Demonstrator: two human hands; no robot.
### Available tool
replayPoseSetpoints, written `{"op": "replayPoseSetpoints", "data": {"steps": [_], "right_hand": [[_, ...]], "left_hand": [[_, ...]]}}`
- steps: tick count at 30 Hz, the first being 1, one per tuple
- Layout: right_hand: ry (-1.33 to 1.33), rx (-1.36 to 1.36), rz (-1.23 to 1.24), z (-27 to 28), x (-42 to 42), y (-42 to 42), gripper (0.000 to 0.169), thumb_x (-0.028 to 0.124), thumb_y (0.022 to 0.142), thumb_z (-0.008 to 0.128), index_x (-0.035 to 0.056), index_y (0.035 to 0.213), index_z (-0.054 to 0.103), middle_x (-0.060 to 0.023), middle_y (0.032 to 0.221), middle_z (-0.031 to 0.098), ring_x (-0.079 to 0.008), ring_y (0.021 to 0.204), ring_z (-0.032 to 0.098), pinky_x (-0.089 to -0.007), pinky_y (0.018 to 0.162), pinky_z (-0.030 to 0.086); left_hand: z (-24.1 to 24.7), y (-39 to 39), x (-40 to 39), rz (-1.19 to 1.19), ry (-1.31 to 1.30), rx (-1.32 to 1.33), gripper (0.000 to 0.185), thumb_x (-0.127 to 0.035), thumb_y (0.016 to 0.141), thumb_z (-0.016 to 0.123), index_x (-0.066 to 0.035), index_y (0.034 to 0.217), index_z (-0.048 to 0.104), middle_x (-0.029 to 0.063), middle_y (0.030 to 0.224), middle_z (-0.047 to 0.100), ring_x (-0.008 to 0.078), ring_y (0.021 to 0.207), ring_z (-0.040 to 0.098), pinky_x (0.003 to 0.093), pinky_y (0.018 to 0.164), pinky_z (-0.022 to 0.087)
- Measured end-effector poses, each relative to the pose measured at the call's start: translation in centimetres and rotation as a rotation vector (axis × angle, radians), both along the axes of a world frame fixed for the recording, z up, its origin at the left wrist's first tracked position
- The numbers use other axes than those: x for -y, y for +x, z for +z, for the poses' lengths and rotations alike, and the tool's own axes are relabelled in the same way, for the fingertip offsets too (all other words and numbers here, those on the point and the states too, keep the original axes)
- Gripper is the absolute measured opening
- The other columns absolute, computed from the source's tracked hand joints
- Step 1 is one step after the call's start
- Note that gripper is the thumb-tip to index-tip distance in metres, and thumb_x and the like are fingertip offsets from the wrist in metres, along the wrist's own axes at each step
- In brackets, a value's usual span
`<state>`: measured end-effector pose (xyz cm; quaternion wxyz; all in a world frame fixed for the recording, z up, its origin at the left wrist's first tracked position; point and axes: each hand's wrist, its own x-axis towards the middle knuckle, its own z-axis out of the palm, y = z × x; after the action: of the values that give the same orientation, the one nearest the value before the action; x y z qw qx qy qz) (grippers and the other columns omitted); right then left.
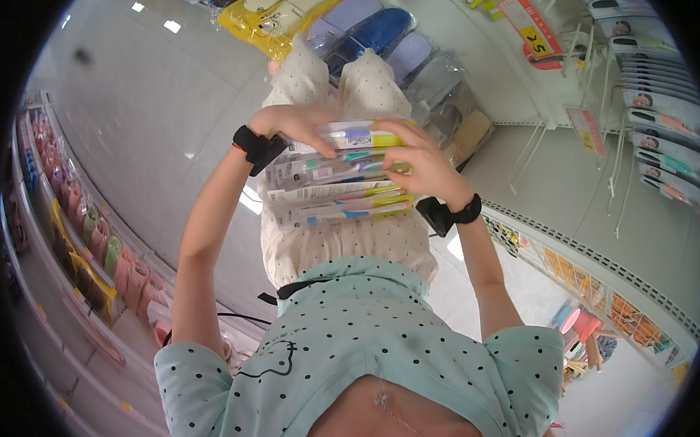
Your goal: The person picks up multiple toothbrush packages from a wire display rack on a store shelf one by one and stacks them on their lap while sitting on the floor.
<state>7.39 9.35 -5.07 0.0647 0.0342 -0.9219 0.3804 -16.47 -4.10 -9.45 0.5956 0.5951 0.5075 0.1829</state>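
Several packaged toothbrushes [339, 183] lie side by side across my lap, in clear plastic packs with yellow-green, blue and white parts. My left hand [298, 124] rests over the far end of the row, its thumb on a pack with a purple and white toothbrush [356, 136]. My right hand [418, 160] reaches over the right ends of the packs, its fingers bent and touching them. Whether either hand grips a pack cannot be told. A black band with a dark device sits on each wrist.
Bagged slippers [368, 34] lie beyond my knees. To the right, a wall panel bears metal hooks [528, 158], price tags [584, 131] and hanging packs [665, 120]. Shelves of pink slippers [131, 271] run along the left. A wire basket shelf [591, 279] is at the lower right.
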Motion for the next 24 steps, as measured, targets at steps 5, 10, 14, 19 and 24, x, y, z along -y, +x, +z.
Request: {"op": "replayPoseSetpoints", "data": {"steps": [5,10,14,19,24], "right_hand": [[-0.465,0.259,-0.232,2.2,-0.4,1.8,0.017,0.004,0.077,0.062,0.0036,0.077,0.045,-0.0043,0.080,0.054,-0.0126,0.079,0.053,-0.0269,0.072,0.044],[-0.688,0.055,-0.294,1.2,-2.5,0.8,0.036,0.004,0.081,0.064,0.0087,0.073,0.030,-0.0068,0.094,0.050,-0.0096,0.089,0.048,-0.0244,0.079,0.041],[-0.665,-0.098,-0.251,2.8,-2.9,-2.4,0.040,0.006,0.079,0.070,0.0090,0.073,0.030,-0.0062,0.098,0.050,-0.0101,0.097,0.043,-0.0235,0.084,0.035],[-0.787,-0.235,-0.363,2.3,-4.0,-5.8,0.027,0.001,0.082,0.066,0.0070,0.084,0.040,-0.0050,0.099,0.054,-0.0091,0.092,0.048,-0.0217,0.080,0.039],[-0.835,-0.380,-0.525,2.9,-5.2,-8.6,0.038,-0.005,0.084,0.062,0.0033,0.116,0.044,-0.0038,0.099,0.059,-0.0103,0.095,0.056,-0.0236,0.082,0.044]], "left_hand": [[-0.6,-0.7,-0.9,-0.052,-0.070,0.070,0.070,-0.038,0.074,0.076,0.003,0.124,0.048,0.0104,0.119,0.057,0.0172,0.106,0.052,0.0287,0.092,0.040],[-2.1,-1.3,-3.2,-0.150,-0.209,-0.070,0.080,-0.043,0.068,0.079,0.005,0.124,0.049,0.0100,0.118,0.058,0.0167,0.105,0.053,0.0253,0.090,0.041],[-2.4,-1.2,-2.8,-0.083,-0.218,0.135,0.075,-0.041,0.071,0.078,0.005,0.123,0.050,0.0080,0.111,0.061,0.0138,0.101,0.054,0.0249,0.087,0.042],[-3.5,-1.1,-2.7,-0.106,-0.274,0.184,0.068,-0.039,0.073,0.077,0.004,0.120,0.053,0.0053,0.107,0.061,0.0124,0.097,0.054,0.0239,0.085,0.042],[-3.8,-1.0,-2.8,-0.146,-0.250,0.161,0.066,-0.038,0.075,0.076,0.004,0.120,0.053,0.0044,0.107,0.061,0.0113,0.096,0.053,0.0228,0.084,0.042]]}}
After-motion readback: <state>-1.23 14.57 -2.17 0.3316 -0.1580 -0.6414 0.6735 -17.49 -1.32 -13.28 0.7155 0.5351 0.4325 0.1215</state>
